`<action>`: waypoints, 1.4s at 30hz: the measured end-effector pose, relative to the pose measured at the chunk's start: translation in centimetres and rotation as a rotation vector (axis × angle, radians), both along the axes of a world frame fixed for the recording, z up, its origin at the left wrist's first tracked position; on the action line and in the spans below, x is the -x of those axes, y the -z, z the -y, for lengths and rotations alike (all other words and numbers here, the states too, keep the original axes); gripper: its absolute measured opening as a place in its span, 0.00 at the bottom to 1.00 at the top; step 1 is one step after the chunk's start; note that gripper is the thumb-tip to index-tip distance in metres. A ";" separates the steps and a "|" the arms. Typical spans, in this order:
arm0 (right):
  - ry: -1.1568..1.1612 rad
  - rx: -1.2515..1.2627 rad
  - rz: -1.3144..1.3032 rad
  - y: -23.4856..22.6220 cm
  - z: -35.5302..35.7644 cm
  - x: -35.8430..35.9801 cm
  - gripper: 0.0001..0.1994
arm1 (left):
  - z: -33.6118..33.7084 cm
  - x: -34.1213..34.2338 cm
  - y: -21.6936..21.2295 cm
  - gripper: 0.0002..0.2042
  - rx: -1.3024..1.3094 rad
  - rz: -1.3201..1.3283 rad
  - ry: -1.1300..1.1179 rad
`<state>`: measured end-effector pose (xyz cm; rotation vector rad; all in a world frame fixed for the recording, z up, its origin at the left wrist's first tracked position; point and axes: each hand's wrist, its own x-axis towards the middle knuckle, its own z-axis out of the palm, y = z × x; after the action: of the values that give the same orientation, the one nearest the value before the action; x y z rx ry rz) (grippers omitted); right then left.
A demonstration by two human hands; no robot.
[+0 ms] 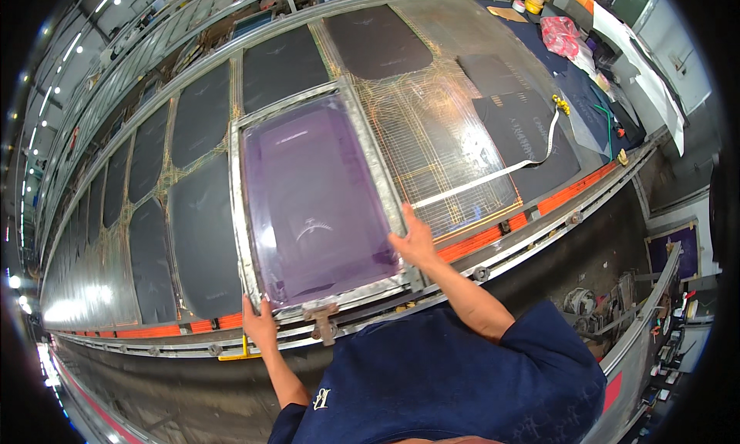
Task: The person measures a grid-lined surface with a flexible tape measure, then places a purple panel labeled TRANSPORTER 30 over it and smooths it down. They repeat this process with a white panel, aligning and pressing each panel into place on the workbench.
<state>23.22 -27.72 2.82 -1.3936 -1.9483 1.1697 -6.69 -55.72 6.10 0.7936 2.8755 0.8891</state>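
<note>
A screen-printing frame point(240, 174) with a metal rim and purple mesh lies tilted across the long printing table point(196, 66). My left hand point(260, 323) is closed on its near left corner. Higher up, my right hand point(415, 240) grips the right side of the rim, thumb over the edge of the mesh. A pale curved mark shows in the mesh's lower half. Dark cut fabric panels point(202, 236) lie flat in rows to the left and beyond the frame.
Along the near edge run a metal rail point(532, 243) and an orange strip point(482, 245). A white strap point(482, 180) crosses the table at right, near loose dark pieces point(524, 128). A pink plastic bag point(560, 35) and yellow tub point(534, 1) sit at the far right.
</note>
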 end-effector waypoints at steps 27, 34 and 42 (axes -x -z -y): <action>-0.181 -0.064 -0.002 -0.6 -10.9 -14.5 0.15 | -26.5 -21.0 1.9 0.14 -0.154 -0.145 0.795; -0.142 0.085 0.032 -3.3 -18.0 -24.4 0.14 | -30.8 -22.8 5.9 0.14 0.225 0.010 0.368; -0.477 -0.196 0.010 -1.6 -22.5 -19.1 0.15 | -30.8 -26.1 5.3 0.15 0.125 -0.006 0.093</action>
<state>42.32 -5.23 4.39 -0.8596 -2.4083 1.1247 19.37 -24.95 0.82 0.9093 2.8387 0.6908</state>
